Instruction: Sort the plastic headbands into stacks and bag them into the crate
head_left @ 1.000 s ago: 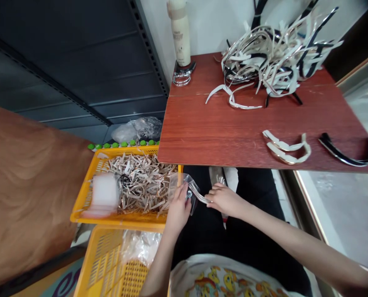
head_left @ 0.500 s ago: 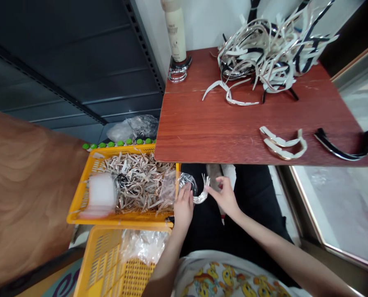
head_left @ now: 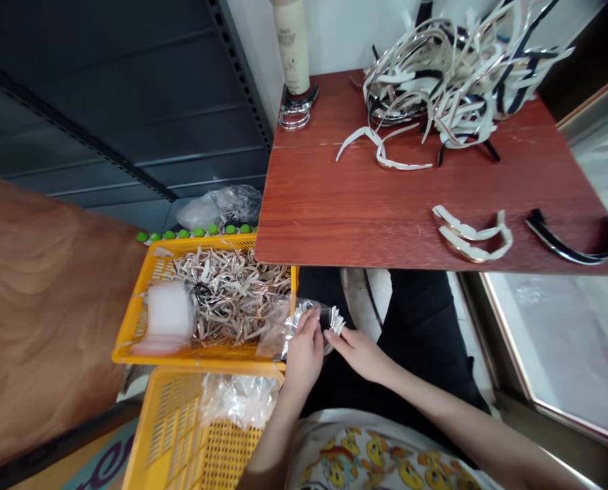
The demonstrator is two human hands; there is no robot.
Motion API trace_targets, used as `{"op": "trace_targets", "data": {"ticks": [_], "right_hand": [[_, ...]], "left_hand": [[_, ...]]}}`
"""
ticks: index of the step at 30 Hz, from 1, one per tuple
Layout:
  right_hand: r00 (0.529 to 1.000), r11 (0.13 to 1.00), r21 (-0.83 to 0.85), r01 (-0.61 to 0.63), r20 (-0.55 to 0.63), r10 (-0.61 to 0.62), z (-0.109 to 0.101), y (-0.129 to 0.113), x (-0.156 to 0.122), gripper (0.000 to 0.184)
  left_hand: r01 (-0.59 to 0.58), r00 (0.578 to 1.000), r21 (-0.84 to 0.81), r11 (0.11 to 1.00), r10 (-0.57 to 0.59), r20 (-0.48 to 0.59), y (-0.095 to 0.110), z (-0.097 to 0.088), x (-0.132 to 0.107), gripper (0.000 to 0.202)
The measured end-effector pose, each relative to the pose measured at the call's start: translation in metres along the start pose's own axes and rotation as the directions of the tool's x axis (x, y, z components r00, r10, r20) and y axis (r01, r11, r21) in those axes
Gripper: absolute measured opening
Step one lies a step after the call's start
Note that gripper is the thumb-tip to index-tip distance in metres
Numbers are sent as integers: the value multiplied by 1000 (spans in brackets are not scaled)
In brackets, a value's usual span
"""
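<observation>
Over my lap, a bundle of curved white and silvery strips [head_left: 337, 320] lies between my two hands, its right ends fanned upward. My left hand [head_left: 305, 346] is closed on the left part of the bundle, where a clear plastic bag [head_left: 276, 330] is around or against the strips; I cannot tell how far they are inside. The fingers of my right hand [head_left: 361, 350] pinch the bundle near its right ends. Just left of my hands, a yellow basket [head_left: 124, 333] holds a heap of similar pale strips and a stack of whitish translucent sheets [head_left: 168, 313].
Ahead is a red-brown tabletop [head_left: 334, 218] with a tangled pile of white, gold and black strips [head_left: 436, 88]. Two pale curved pieces [head_left: 474, 238], a black one [head_left: 574, 241] and a cream bottle [head_left: 293, 51] are also there. A second yellow basket [head_left: 155, 429] holds clear plastic bags [head_left: 240, 401].
My right hand has moved left and down, from beside the bundle's free end to a grip on it. The bundle has come closer to my left hand and the bag.
</observation>
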State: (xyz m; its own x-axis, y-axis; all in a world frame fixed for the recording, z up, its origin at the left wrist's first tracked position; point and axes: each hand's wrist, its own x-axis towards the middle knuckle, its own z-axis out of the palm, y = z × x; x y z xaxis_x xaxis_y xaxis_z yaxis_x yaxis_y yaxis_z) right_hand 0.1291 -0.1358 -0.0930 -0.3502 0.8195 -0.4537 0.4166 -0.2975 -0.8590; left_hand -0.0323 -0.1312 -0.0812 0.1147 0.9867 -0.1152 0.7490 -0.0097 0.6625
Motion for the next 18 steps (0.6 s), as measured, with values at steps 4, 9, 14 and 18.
{"op": "trace_targets", "data": {"ticks": [4, 9, 14, 18], "right_hand": [[996, 996, -23, 88, -6, -88, -18, -8, -2, 40], [975, 942, 280, 185, -171, -140, -7, -41, -11, 39], [871, 951, 184, 250, -472, -137, -6, -34, 3, 30], [882, 974, 170, 150, -468, -55, -27, -10, 1, 24]], "left_hand": [[30, 997, -45, 999, -27, 69, 10, -4, -11, 47], [-52, 998, -47, 998, 54, 41, 41, -24, -13, 50], [-183, 982, 72, 980, 185, -25, 45, -16, 13, 47], [-203, 979, 87, 975, 202, 19, 43, 8, 32, 47]]}}
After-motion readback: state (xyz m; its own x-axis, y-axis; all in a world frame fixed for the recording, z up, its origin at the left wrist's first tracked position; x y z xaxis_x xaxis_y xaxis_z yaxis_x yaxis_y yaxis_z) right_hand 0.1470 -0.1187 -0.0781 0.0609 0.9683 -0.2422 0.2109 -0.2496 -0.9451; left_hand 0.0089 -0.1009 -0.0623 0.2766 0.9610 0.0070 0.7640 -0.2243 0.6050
